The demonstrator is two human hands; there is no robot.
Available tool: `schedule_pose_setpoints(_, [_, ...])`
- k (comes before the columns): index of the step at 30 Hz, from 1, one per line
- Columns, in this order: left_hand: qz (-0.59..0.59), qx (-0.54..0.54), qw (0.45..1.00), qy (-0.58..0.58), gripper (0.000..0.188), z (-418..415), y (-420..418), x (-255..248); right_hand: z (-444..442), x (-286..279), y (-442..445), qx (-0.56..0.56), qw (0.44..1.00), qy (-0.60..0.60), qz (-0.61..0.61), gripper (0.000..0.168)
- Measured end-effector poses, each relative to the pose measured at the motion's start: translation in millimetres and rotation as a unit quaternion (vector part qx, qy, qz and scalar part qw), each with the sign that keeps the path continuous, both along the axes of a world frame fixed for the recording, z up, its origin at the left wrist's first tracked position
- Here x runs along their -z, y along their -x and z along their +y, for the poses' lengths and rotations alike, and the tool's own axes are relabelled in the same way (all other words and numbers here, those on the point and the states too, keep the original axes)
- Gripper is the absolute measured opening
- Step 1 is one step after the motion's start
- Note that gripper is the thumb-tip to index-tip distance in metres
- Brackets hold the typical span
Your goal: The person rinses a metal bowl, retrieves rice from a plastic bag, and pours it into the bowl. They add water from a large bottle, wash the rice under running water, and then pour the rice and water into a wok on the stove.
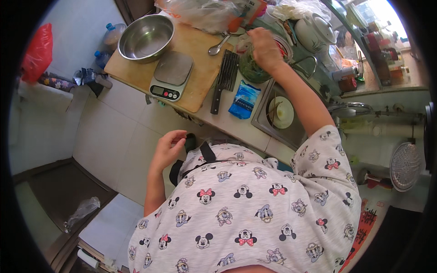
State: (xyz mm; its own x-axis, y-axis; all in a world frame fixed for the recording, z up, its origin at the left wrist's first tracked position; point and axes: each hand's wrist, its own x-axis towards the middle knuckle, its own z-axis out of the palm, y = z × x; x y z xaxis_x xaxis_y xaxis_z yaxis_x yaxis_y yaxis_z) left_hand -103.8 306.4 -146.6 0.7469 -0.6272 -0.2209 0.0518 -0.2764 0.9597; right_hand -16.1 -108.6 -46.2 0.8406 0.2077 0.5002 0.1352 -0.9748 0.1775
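Observation:
My right hand [266,49] is over the mouth of a large glass jar [254,70] with green vegetables inside and red pieces near its rim. The fingers point down and the hand hides part of the opening; whether they pinch something I cannot tell. My left hand [169,148] hangs beside my body, away from the counter, loosely curled and holding nothing visible. Left of the jar lies a black-handled cleaver [225,76], its blade dark and patterned. A blue plastic packet [244,100] is by the cleaver's handle. Farther back rests a metal spoon [218,46].
A digital kitchen scale [173,72] and a steel basin [146,37] stand on a wooden cutting board [199,82]. The sink [269,123] at right holds a small dish [280,112]. Plastic bags [205,13] and a lidded white pot [314,32] occupy the back.

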Motion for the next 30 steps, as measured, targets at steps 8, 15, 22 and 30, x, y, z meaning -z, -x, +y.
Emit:
schedule_pose_setpoints(8, [-0.069,0.088,0.989,0.098,0.021,-99.3,-48.7,-37.8,-73.9,-38.4,8.4,0.199,0.619,-0.749,0.126,0.012])
schedule_pose_setpoints(15, [0.090,0.102,0.980,0.146,0.021,-166.7,-57.5,-14.0,-77.8,-98.4,39.0,0.149,0.547,-0.815,0.118,0.015])
schedule_pose_setpoints(22, [0.230,0.100,0.933,0.259,0.059,-257.6,-54.2,-24.5,-43.5,-247.9,75.3,0.017,0.623,-0.770,0.140,0.017])
schedule_pose_setpoints(30, [0.255,0.133,0.832,0.474,0.032,-282.7,-41.0,-103.2,-34.3,-320.1,107.0,-0.007,0.564,-0.818,0.118,0.019])
